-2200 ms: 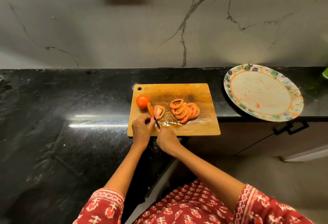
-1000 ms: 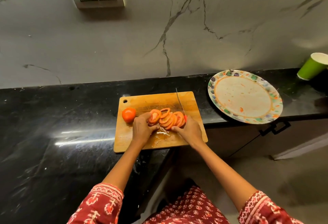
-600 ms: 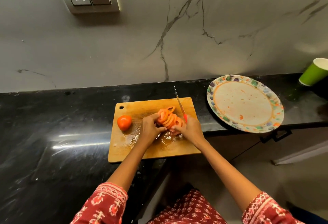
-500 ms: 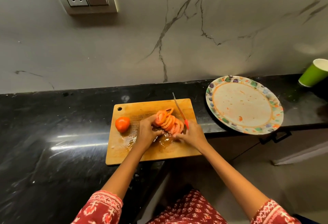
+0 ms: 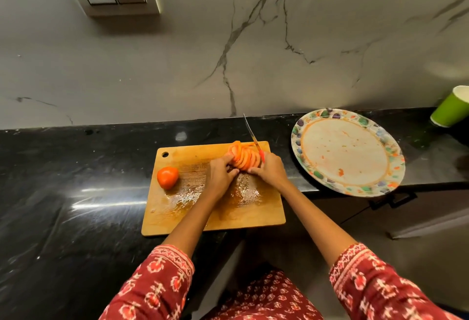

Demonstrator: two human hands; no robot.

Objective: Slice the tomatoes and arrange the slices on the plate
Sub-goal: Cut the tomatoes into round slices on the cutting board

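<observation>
A row of tomato slices [image 5: 245, 157] is gathered between my two hands above the far right part of the wooden cutting board [image 5: 193, 214]. My left hand [image 5: 219, 175] presses the stack from the left with curled fingers. My right hand [image 5: 270, 171] holds it from the right while also gripping a red-handled knife [image 5: 252, 137], its blade pointing up and away. A whole tomato [image 5: 167, 177] sits at the board's left side. The flowered plate [image 5: 347, 152] lies to the right, bare but for juice smears.
A green paper cup [image 5: 451, 107] stands at the far right of the black counter [image 5: 63, 192]. The counter's front edge drops off below the plate, with a cabinet handle [image 5: 392, 201] under it. The board is wet with juice. A marble wall with a socket rises behind.
The spread slices were pushed together into a tight stack and lifted toward the board's far right corner. The knife turned upright in my right hand. The whole tomato stayed put.
</observation>
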